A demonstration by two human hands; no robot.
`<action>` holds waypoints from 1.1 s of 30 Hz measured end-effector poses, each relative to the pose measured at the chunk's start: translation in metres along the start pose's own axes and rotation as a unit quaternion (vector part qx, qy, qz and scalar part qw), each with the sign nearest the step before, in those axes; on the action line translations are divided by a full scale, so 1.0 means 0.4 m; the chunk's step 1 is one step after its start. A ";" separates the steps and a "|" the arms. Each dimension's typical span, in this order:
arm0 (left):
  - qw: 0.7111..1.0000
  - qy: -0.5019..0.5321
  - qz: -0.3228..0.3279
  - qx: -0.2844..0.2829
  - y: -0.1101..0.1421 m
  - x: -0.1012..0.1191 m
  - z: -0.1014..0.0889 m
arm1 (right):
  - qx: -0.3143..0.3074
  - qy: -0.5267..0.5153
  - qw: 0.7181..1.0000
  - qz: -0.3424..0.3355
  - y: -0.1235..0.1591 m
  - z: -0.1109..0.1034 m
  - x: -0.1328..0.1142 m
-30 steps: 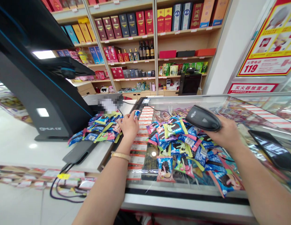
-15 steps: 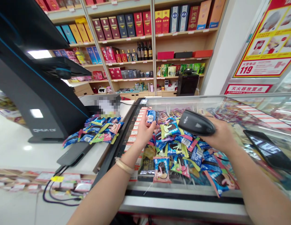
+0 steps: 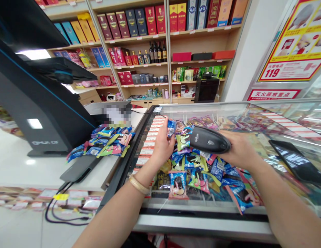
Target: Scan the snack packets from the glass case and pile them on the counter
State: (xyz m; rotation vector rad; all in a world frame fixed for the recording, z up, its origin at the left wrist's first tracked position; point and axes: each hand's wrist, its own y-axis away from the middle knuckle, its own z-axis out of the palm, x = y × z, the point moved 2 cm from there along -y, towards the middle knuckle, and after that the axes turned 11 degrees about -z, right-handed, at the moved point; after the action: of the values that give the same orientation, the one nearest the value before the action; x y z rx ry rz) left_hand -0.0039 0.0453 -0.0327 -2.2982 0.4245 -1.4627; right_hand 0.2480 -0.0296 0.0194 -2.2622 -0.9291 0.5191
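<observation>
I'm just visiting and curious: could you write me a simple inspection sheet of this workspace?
Surface: glass display counter beside a white counter.
Job's things: loose snack packets heaped on the glass; a second heap on the white counter; black barcode scanner.
Clutter: black phone lying on the glass; grey box near the checkout terminal.
Hands: left hand holds one blue packet; right hand grips the scanner.
Cables: dark cables from the grey box, with a yellow tag.
Surroundings: shelves of boxes and bottles; fire-safety poster at right.
</observation>
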 end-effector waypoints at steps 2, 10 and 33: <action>1.000 -0.008 0.002 0.000 0.001 0.003 0.000 | 0.001 0.001 1.000 -0.004 0.000 0.000 0.001; 0.999 -0.026 0.027 0.003 0.002 0.013 -0.004 | 0.017 0.005 1.000 -0.012 0.006 -0.001 0.008; 0.913 -0.370 -0.112 0.131 -0.052 0.003 -0.130 | 0.090 0.076 0.990 0.073 0.030 -0.022 0.079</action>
State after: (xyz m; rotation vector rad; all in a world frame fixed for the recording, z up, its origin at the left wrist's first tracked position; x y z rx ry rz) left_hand -0.0498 0.0550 -0.0019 -2.4984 -0.2480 -0.5733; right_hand 0.2800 -0.0167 0.0139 -2.1816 -0.6189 0.4667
